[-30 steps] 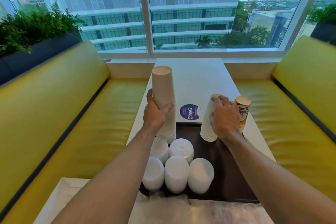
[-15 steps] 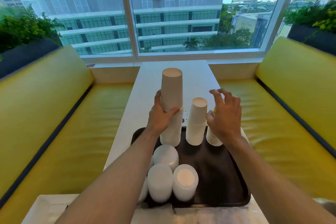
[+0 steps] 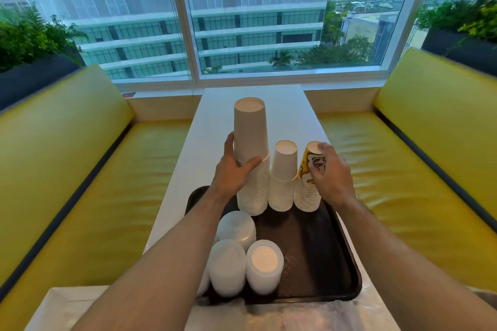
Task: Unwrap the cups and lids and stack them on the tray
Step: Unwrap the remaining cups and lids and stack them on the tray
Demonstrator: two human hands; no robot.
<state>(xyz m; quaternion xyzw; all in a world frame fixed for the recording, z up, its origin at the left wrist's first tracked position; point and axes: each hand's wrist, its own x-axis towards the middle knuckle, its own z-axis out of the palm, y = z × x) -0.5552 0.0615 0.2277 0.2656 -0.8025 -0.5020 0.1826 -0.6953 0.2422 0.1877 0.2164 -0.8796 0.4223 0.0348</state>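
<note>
A dark brown tray (image 3: 320, 255) lies on the white table (image 3: 252, 94). Three upside-down stacks of paper cups stand along its far edge. My left hand (image 3: 236, 169) grips the tall brown cup stack (image 3: 251, 140) at mid height. Beside it stands a shorter white cup stack (image 3: 283, 177), touched by neither hand. My right hand (image 3: 329, 172) is closed on the yellow printed cup stack (image 3: 308, 185) at the right. Several stacks of white plastic lids (image 3: 265, 266) stand on the tray's near left part; my left forearm covers some of them.
Clear plastic wrapping (image 3: 295, 317) lies on the table just in front of the tray. Yellow padded benches (image 3: 80, 169) run along both sides of the table. A large window (image 3: 255, 16) closes off the far end, with dark planters (image 3: 35, 45) behind each bench back.
The white cup stack now stands free on the tray. My right hand moved right and closed on the yellow printed stack. My left hand kept its grip on the tall stack.
</note>
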